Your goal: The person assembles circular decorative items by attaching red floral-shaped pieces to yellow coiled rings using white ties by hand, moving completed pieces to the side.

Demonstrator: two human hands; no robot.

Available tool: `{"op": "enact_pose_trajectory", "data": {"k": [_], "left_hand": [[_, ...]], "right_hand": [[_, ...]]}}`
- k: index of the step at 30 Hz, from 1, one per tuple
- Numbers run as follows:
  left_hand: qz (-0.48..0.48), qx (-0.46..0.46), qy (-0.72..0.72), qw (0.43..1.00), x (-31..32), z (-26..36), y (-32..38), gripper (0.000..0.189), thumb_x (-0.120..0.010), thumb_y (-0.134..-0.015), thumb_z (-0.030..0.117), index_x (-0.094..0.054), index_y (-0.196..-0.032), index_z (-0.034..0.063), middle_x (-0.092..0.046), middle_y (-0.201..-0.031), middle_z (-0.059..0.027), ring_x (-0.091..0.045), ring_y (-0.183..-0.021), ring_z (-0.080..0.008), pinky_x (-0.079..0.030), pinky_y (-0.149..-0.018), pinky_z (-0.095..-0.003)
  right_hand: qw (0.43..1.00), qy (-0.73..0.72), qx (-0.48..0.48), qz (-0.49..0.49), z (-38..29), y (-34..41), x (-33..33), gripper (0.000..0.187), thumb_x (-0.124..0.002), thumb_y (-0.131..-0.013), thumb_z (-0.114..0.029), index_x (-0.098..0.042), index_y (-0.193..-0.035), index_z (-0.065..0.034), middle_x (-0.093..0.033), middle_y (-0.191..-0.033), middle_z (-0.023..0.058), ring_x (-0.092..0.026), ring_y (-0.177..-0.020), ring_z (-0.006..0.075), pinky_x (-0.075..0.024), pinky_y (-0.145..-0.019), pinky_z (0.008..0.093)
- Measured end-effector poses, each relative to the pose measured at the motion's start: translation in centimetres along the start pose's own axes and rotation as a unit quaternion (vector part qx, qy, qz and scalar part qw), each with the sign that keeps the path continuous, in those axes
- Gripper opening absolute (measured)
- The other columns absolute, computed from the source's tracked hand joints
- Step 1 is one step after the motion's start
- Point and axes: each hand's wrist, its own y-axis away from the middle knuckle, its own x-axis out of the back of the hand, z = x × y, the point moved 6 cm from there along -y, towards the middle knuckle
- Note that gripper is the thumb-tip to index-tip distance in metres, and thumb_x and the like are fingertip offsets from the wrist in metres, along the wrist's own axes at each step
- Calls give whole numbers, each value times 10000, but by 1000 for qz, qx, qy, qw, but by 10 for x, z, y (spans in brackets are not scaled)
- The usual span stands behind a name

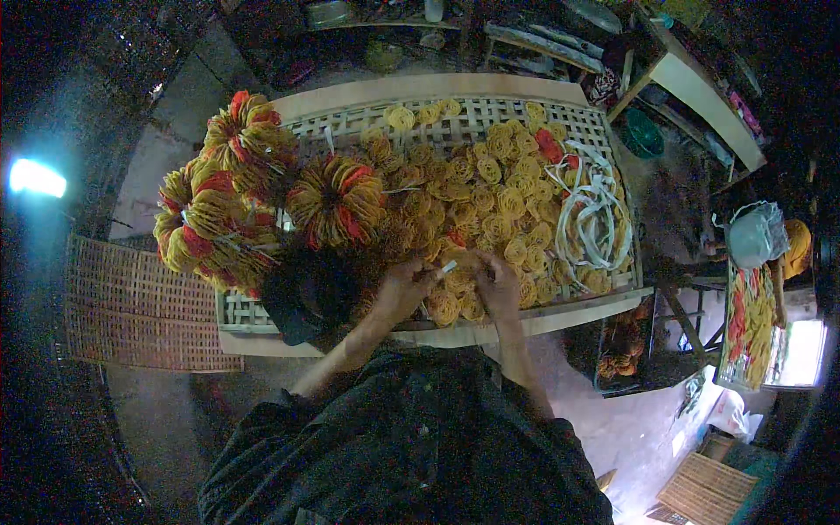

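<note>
My left hand (405, 287) pinches a short white strip (449, 266) whose end sticks out from the fingertips. A little to its right, my right hand (497, 283) has its fingers bent beside a yellow coiled disc; whether it grips the disc cannot be told. Both hands are over many yellow lattice-like coils (510, 202), a few of them red (548, 146), spread on a woven bamboo tray (315, 134). Ring-shaped bundles of yellow and red discs (336, 202) are piled at the tray's left. A loose tangle of white plastic ribbon (594, 226) lies on the coils at the right.
A dark round object (308, 292) is left of my left hand. Another woven mat (151, 305) lies beyond the tray's left edge. At the far right are a second rack of red and yellow pieces (749, 321) and a clear plastic bag (758, 233). A green basket (642, 133) stands behind right.
</note>
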Motion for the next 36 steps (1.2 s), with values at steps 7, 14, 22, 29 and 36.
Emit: {"op": "enact_pose_trajectory", "data": {"k": [7, 14, 22, 29, 36], "left_hand": [[8, -133, -26, 991, -6, -18, -6, 134, -545, -813, 181, -595, -831, 58, -543, -644, -2, -489, -591, -91, -411, -534, -252], [-69, -36, -35, 996, -5, -16, 4, 146, -543, -817, 183, -586, -822, 44, -576, -691, -34, -541, -661, -144, -449, -611, -284], [-60, 7, 40, 997, 0, -28, 2, 194, -575, -806, 244, -590, -803, 51, -539, -629, -7, -494, -584, -106, -424, -536, -258], [-107, 56, 0, 993, 5, -34, 6, 275, -552, -813, 288, -580, -839, 16, -568, -673, -75, -528, -628, -145, -428, -584, -308], [-1, 10, 7, 1000, 12, -22, 11, 219, -546, -823, 249, -585, -875, 40, -588, -698, -50, -547, -646, -144, -443, -584, -304]], "right_hand": [[977, 23, 132, -165, -48, 3, -21, 309, -630, -710, -71, -577, -1015, -69, -597, -952, 79, -572, -830, 240, -433, -788, 334], [971, 84, 107, -198, -51, -5, -16, 179, -610, -747, -194, -602, -885, -81, -601, -919, 71, -576, -845, 260, -439, -790, 344], [946, 99, 206, -232, -61, -16, -23, 194, -655, -678, -106, -618, -869, -96, -598, -893, 105, -558, -871, 280, -452, -740, 358], [895, 152, 298, -296, -47, -17, -39, 181, -644, -682, -127, -612, -858, -96, -589, -821, 100, -541, -886, 278, -440, -708, 377], [921, 326, 178, -120, -19, -91, -35, 139, -628, -694, -205, -584, -771, -97, -557, -724, 136, -552, -701, 307, -442, -586, 401]]}}
